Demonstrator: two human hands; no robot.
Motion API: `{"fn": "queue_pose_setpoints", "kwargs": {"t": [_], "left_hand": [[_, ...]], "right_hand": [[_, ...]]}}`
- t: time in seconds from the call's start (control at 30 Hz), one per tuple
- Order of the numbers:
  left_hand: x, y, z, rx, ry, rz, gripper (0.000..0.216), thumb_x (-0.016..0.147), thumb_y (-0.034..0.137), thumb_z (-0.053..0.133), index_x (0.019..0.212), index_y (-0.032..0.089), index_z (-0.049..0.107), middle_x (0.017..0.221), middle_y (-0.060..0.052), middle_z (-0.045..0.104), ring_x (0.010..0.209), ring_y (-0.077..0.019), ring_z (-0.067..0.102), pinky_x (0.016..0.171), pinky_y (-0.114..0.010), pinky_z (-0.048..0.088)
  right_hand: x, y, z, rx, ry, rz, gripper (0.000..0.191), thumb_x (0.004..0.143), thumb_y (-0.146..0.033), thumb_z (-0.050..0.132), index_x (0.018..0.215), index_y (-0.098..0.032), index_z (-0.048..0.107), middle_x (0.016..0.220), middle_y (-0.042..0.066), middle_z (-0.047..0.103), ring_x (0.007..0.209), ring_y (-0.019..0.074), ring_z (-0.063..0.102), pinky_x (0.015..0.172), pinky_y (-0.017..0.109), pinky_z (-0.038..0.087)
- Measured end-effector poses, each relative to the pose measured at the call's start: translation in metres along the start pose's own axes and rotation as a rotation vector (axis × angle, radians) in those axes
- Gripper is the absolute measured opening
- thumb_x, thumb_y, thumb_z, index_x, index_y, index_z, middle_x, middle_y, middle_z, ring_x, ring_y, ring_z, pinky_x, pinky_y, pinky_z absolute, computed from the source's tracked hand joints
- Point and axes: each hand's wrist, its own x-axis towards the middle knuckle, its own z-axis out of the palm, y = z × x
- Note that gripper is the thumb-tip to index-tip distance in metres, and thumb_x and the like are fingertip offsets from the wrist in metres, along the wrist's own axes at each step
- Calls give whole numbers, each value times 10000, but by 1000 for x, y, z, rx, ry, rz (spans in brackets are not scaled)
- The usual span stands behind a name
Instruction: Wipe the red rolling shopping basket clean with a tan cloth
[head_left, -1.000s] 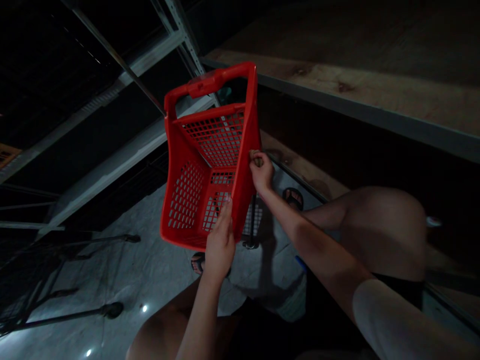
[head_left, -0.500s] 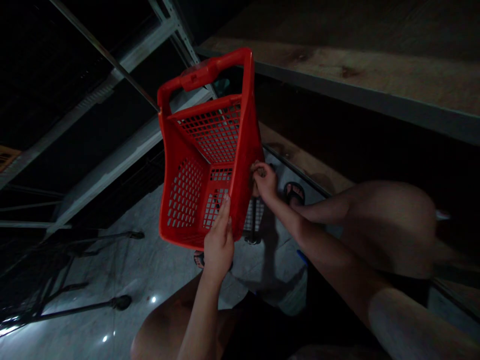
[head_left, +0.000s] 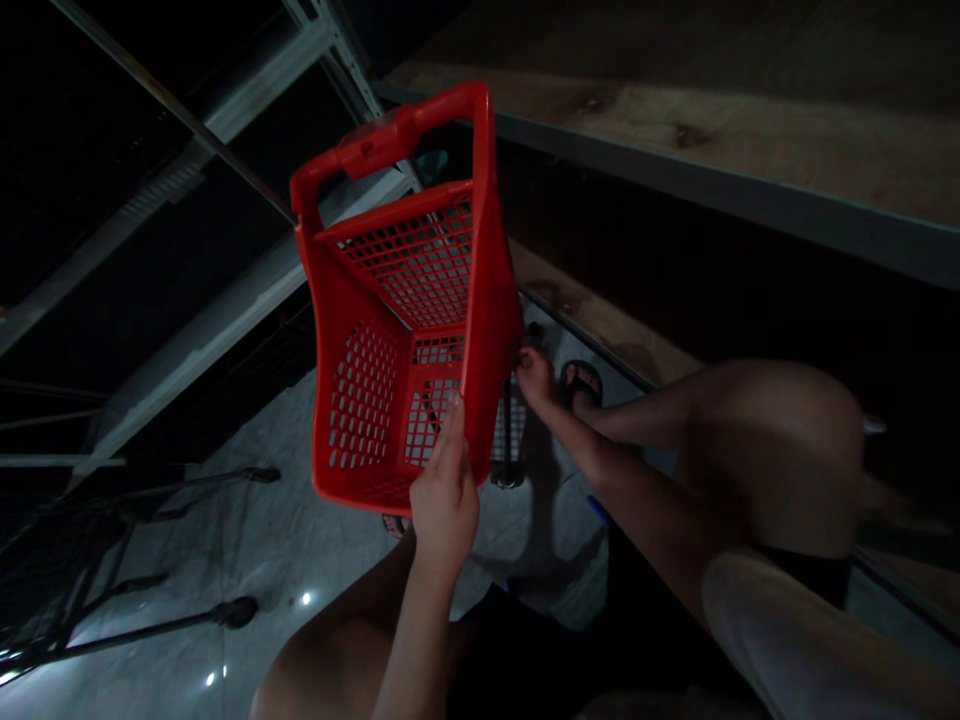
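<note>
- Centre frame: our left hand [head_left: 445, 510] is holding the red basket [head_left: 493, 300], fingers nearly straight.
- Right of centre: our right hand [head_left: 535, 378] is reaching, half-curled; contents we cannot tell.

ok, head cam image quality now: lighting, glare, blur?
Head view: dim, gap below wooden shelf nearly black; head view: small bright glints on floor; head view: left hand fairly clear against red cart, right hand darker and softer, its grip hard to read.
</note>
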Motion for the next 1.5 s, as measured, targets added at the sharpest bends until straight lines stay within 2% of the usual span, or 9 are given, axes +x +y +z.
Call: {"fn": "queue_pose_setpoints", "kwargs": {"t": [0.07, 0.17, 0.37, 0.5, 0.73, 0.87, 1.0, 1.1, 1.5], "left_hand": [[0, 0, -1, 5, -1, 19, 844, 906, -14, 389, 1645, 362, 231, 1680, 46, 348, 1541, -151, 365, 1211, -328, 440], [0, 0, -1, 27, -12, 47, 891, 881, -37, 370, 1658, 355, 177, 1702, 30, 295, 1562, -169, 322, 1199, -338, 459], [-5, -1, 1, 100, -5, 55, 916, 878, -43, 342, 1666, 362, 110, 1717, 24, 241, 1562, -182, 323, 1118, -295, 533], [-12, -9, -3, 167, 10, 73, 1004, 812, -86, 346, 1666, 369, 80, 1708, 16, 269, 1548, -189, 350, 1127, -303, 527], [-24, -31, -16, 260, 47, 89, 1038, 787, -61, 448, 1668, 367, 103, 1691, 3, 313, 1510, -223, 425, 1116, -332, 547], [-33, -46, -28, 237, 42, 90, 1024, 790, -4, 528, 1660, 389, 159, 1677, 38, 334, 1495, -254, 442, 1155, -352, 521], [-46, -69, -43, 266, 71, 119, 902, 866, 63, 553, 1653, 357, 222, 1657, 12, 394, 1476, -248, 472, 1210, -374, 461], [-57, -89, -53, 293, 102, 139, 809, 924, 15, 420, 1641, 353, 261, 1636, 14, 437, 1475, -190, 472, 1234, -345, 419], [-130, -139, -85, 325, 272, 42, 729, 952, 21, 384, 1593, 368, 381, 1567, 22, 542, 1437, -165, 529, 1223, -339, 443]], "right_hand": [[4, -6, 1, 18, 11, 24, 205, 653, -179, 526, 827, -214, 630, 835, 38, 710, 816, 210, 635, 850, 374, 551], [33, -46, 10, 92, 45, -39, 195, 734, -203, 527, 896, -209, 635, 937, 47, 719, 907, 199, 661, 911, 367, 550], [94, -137, 25, 149, 80, -492, 203, 852, -156, 530, 990, -237, 656, 1094, 30, 668, 1154, 203, 623, 1111, 450, 469], [78, -113, 18, 84, 80, -454, 228, 857, -117, 500, 975, -232, 657, 1088, 60, 653, 1120, 211, 610, 1078, 409, 474], [1, -21, 8, 36, 75, 2, 187, 645, -78, 530, 761, -200, 612, 851, 47, 641, 881, 216, 590, 921, 392, 492], [0, -45, 21, 94, 117, 3, 160, 711, -125, 522, 811, -208, 615, 894, 44, 674, 902, 205, 620, 915, 375, 503], [18, -112, 33, 208, 96, -241, 110, 835, -194, 574, 887, -235, 662, 1010, 52, 698, 1040, 209, 646, 1006, 373, 499], [12, -145, 41, 220, 39, -380, 132, 873, -178, 566, 910, -259, 663, 1068, 42, 688, 1137, 205, 630, 1080, 381, 473], [-83, -105, 80, 144, -53, -333, 118, 903, -193, 518, 925, -256, 615, 1071, 77, 625, 1114, 219, 606, 1059, 397, 481]]}}
